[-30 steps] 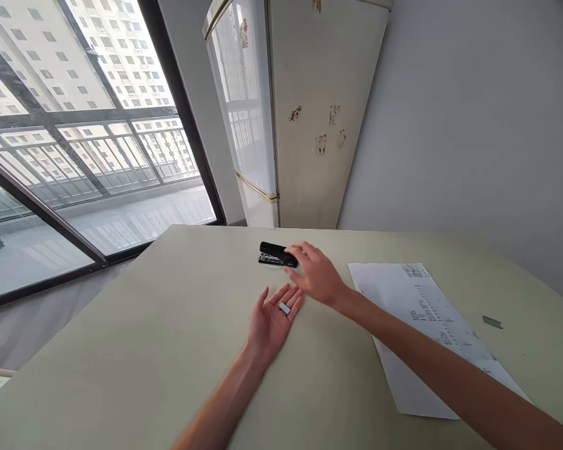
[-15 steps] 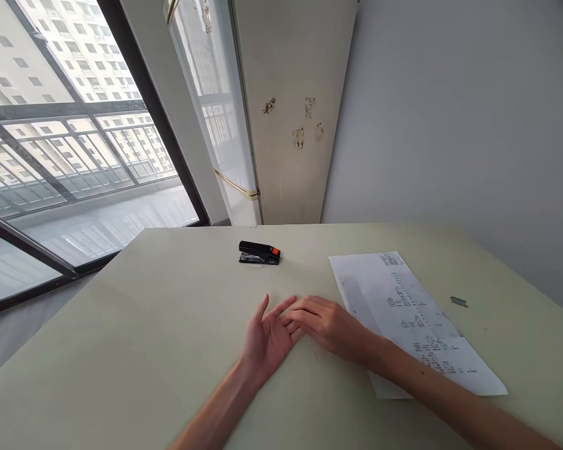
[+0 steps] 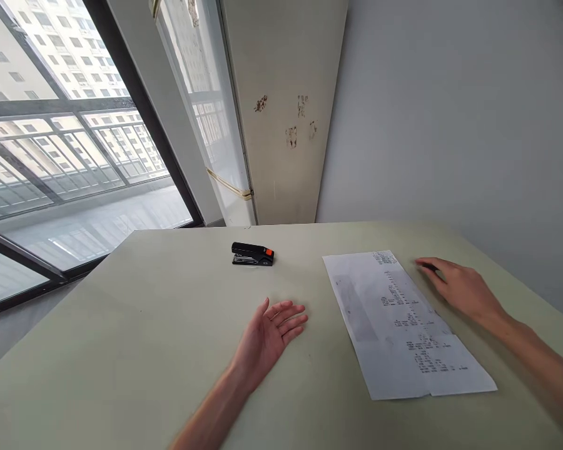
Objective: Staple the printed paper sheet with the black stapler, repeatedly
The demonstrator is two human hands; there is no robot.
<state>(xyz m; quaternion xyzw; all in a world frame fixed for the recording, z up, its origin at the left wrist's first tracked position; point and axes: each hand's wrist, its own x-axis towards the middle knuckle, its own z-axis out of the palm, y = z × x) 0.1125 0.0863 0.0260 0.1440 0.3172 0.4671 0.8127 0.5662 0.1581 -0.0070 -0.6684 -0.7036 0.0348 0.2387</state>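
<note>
Your right hand (image 3: 462, 289) has thumb and forefinger pinched around a small dark piece (image 3: 430, 267); it is too covered for you to make out what it is. That piece is picked up, but not set down anywhere. Your left hand (image 3: 265, 337) lies palm up with its fingers spread and slack, gripping nothing, so it looks free to be used.

Next out, just beside your right hand and between your two hands, the paper (image 3: 380, 350) lies flat, printed text showing and neither hand touching it. You can see no staple in it at this size. The stapler (image 3: 251, 254) stands upright beyond your left fingertips, its mouth gaping to the left and its orange button (image 3: 269, 252) at the right end; nobody is holding it. All of this sits on the table (image 3: 169, 325), with the fridge (image 3: 286, 175) behind.
</note>
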